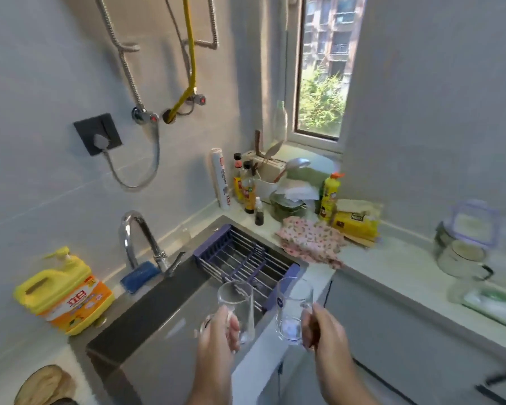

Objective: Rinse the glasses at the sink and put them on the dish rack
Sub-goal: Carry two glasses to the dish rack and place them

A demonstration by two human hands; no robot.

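Two clear handled glass mugs, upright above the grey sink's (146, 314) front edge: left hand (216, 331) grips one (240, 305), right hand (323, 328) the other (292, 308).

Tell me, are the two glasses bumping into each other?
Apart. The head view shows the left glass in the left hand and the right glass in the right hand, with sink rim and rack showing plainly between them.

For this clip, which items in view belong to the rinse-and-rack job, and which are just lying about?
Belongs to the job:
left hand with plain glass
right hand with handled glass mug
faucet
sink
dish rack

Just lying about:
detergent jug
blue sponge
floral cloth
sauce bottles
knife block
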